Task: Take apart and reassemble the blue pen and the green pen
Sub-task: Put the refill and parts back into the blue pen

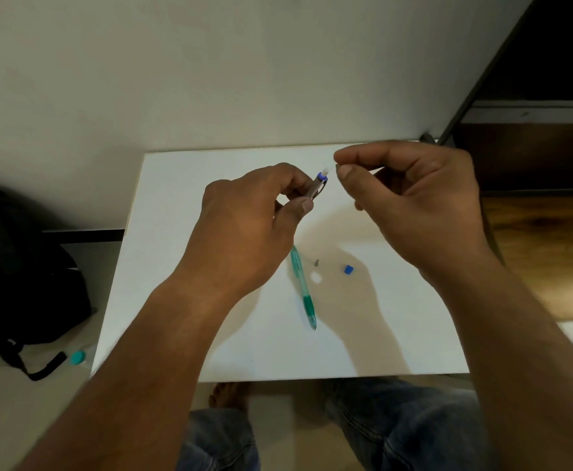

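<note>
head view: only camera, looks down on a small white table (183,300)
left hand (244,229): closed round the blue pen (318,185), thumb and fingers pinching the barrel, blue collar end pointing up and right, above the far middle of the table
right hand (424,195): thumb and forefinger pressed together just right of the pen's top end; looks like a small clear part is pinched there, too small to be sure
green pen (303,287): whole, lying flat on the table near centre, tip toward the near edge, untouched
loose parts: blue cap piece (348,269) right of the green pen; small metal bit (316,262) and a whitish piece (316,277) between the two, all apart from each other
step, my read: blue pen partly stripped, green not started
handling: pens are light, stiff plastic, smooth barrels that roll; grip the blue one mid-barrel, the green one on its darker grip section
small parts: tiny, easy to flick off the table; pick up by fingertip pinch, keep them away from the edge
off table: black bag (23,283) on the floor at left
</note>
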